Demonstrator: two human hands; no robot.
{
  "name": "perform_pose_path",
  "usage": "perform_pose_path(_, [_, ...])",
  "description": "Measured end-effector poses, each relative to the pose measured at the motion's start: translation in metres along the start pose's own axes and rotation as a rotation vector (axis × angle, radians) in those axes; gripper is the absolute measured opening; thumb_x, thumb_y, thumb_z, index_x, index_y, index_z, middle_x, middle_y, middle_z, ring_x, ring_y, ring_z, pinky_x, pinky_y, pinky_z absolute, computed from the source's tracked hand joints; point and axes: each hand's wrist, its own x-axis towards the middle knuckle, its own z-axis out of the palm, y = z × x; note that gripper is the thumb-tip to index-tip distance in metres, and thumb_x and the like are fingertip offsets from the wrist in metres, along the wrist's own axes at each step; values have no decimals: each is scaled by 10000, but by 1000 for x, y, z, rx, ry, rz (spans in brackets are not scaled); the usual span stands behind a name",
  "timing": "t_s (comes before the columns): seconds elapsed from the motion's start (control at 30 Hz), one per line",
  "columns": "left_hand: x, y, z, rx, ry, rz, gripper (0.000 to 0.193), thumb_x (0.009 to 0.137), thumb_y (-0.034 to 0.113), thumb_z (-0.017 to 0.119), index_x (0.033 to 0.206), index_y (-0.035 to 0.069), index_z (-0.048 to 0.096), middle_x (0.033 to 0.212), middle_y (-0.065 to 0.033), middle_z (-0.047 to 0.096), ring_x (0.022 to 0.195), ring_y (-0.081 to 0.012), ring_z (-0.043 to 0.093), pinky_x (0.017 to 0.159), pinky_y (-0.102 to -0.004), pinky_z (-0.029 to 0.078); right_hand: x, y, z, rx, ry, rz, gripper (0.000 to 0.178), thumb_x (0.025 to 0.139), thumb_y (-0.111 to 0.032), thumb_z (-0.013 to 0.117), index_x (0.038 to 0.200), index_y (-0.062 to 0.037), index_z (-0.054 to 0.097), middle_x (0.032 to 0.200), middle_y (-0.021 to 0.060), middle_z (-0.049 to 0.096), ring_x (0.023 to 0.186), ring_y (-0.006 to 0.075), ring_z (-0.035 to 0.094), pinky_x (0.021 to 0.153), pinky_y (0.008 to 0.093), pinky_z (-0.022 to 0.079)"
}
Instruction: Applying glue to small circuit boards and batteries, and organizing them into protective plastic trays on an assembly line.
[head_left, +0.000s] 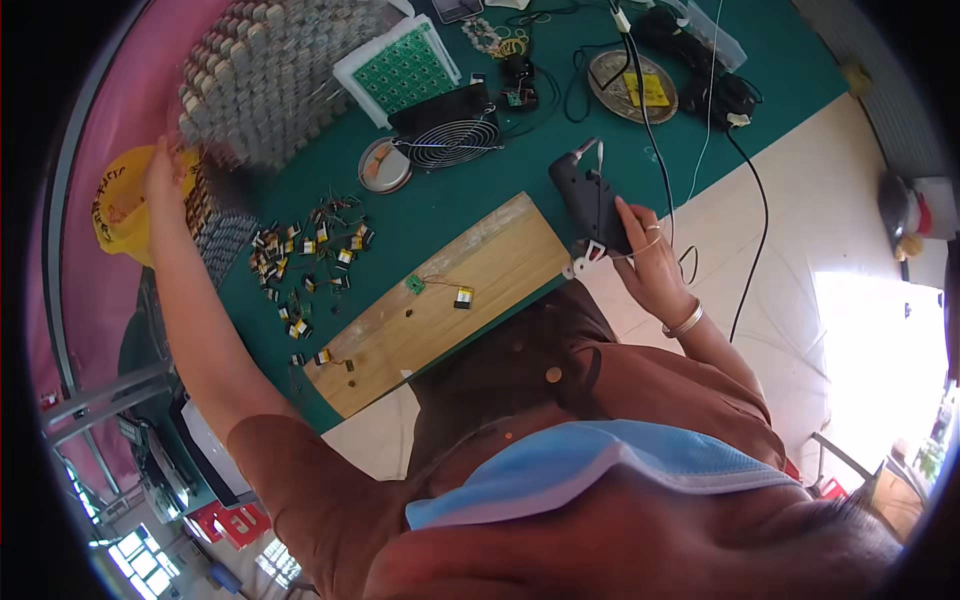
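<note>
My left hand (165, 178) is stretched far out to the left, over the near side of a yellow plastic bag or wrapper (125, 215). Its fingers are small and smeared, so whether they hold anything does not show. My right hand (650, 265) is wrapped round a black soldering gun (588, 205) at the table's front edge, its metal tip turned away from me. On a wooden board (500, 250) in front of me lie a small green circuit board (415, 285) and a yellow-and-black battery cell (463, 298), joined by thin wires. Another small wired cell (322, 357) lies near the board's left end.
Several wired cells (300, 250) lie heaped left of the board. Behind stand a round tin (385, 165), a black fan with a wire guard (450, 140) and a green circuit panel (405, 68). A dish with a yellow sponge (605, 75) and black cables (645, 110) are farther right.
</note>
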Motion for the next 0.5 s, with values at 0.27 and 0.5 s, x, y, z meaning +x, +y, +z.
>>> perform_pose_path(0.27, [-3, 7, -26, 50, 4, 14, 292, 946, 361, 570, 1049, 100, 654, 798, 51, 531, 626, -53, 435, 524, -231, 383, 40, 49, 9, -390, 166, 82, 691, 794, -91, 675, 1399, -10, 352, 1268, 178, 461, 1027, 337, 539, 861, 410, 447])
perform_pose_path(0.5, [-19, 15, -19, 121, -3, -29, 275, 905, 376, 623, 961, 108, 650, 784, 58, 542, 636, -72, 451, 515, -251, 372, 29, 45, 4, -707, 201, -47, 584, 852, -114, 612, 1361, 40, 370, 1322, 226, 448, 1180, 344, 470, 948, 412, 428])
